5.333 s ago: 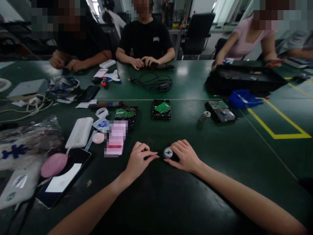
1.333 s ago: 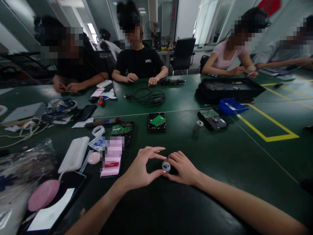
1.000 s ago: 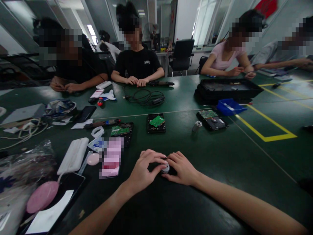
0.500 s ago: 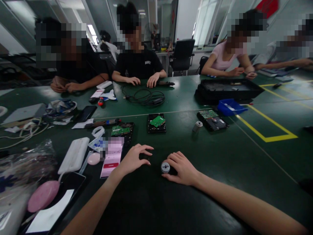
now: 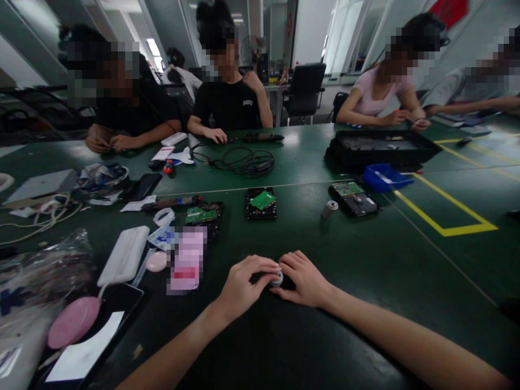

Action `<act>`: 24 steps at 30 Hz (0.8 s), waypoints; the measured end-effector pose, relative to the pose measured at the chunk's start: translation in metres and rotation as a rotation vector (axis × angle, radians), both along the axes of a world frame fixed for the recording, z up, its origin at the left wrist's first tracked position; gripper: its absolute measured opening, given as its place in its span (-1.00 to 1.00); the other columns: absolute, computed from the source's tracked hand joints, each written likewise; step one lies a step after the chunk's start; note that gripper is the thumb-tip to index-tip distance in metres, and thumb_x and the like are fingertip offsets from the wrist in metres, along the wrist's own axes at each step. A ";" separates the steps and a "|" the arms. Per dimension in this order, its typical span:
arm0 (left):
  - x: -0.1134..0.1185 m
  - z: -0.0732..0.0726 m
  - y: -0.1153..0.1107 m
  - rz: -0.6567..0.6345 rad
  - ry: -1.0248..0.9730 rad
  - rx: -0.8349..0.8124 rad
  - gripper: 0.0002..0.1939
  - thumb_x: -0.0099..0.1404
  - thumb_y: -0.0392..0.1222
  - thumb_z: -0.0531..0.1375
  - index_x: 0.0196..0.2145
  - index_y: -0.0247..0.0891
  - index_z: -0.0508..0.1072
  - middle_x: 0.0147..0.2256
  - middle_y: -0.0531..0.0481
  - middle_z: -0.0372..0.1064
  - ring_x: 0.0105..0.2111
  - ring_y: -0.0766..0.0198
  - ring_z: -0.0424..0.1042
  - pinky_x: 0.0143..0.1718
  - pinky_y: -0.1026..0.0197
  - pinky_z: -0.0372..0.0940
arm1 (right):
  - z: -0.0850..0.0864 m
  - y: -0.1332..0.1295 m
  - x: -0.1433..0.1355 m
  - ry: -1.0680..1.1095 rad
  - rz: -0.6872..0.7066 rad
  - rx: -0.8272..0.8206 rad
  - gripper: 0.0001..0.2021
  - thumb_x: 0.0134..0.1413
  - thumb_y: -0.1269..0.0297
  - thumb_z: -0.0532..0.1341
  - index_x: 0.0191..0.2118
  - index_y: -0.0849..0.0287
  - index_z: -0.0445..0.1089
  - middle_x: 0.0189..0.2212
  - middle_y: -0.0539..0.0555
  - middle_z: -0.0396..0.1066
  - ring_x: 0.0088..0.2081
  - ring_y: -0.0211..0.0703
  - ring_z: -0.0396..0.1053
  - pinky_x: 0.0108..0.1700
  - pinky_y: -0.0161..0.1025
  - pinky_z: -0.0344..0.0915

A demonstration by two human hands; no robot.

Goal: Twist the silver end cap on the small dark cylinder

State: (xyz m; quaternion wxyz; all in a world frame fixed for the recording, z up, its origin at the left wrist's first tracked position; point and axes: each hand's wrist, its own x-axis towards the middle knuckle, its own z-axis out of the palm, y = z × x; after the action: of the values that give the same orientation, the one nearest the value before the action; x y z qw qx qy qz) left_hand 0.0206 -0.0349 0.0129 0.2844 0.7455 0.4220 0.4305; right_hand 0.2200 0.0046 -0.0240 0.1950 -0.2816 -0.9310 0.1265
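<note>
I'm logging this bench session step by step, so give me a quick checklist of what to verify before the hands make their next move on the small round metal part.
1. Right hand steadies the small round metal part from its side: ok.
2. Left hand fingertips are on top of the part: ok.
3. The part rests on the green table, not lifted: cannot tell, the fingers hide its base.
4. Table right around both hands has no loose items: ok.
5. Pink card lies apart from the left hand: ok.
6. Spare metal cylinder and the hard drives lie farther back, untouched: ok.
</note>
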 end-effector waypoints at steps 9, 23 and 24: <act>-0.001 0.000 -0.001 -0.036 -0.028 -0.036 -0.78 0.25 -0.37 0.29 -0.17 -0.14 0.47 -0.19 0.14 0.51 -0.20 0.33 0.52 -0.08 0.32 0.40 | -0.002 0.000 0.000 0.023 0.000 0.018 -0.64 0.18 -0.03 0.15 -0.18 0.20 0.36 -0.30 0.12 0.37 -0.26 -0.06 0.28 -0.19 -0.12 0.15; -0.001 0.002 -0.002 -0.082 0.057 0.047 -0.74 0.29 -0.40 0.24 -0.09 -0.16 0.43 -0.10 0.10 0.46 -0.12 0.36 0.46 -0.02 0.32 0.33 | -0.003 0.000 0.000 0.032 0.004 0.026 -0.63 0.18 -0.03 0.16 -0.14 0.20 0.38 -0.29 0.12 0.37 -0.25 -0.05 0.27 -0.18 -0.11 0.16; -0.001 0.003 -0.002 -0.085 0.066 0.054 -0.74 0.29 -0.40 0.24 -0.10 -0.17 0.43 -0.11 0.10 0.46 -0.13 0.36 0.45 -0.03 0.32 0.33 | -0.002 0.000 0.000 0.026 0.004 0.020 -0.63 0.18 -0.02 0.15 -0.13 0.20 0.38 -0.29 0.12 0.37 -0.25 -0.05 0.28 -0.18 -0.11 0.16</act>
State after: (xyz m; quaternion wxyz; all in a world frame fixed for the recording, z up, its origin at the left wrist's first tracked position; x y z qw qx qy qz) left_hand 0.0195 -0.0368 0.0158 0.2680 0.7840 0.3872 0.4045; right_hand 0.2198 0.0049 -0.0260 0.2095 -0.2761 -0.9302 0.1210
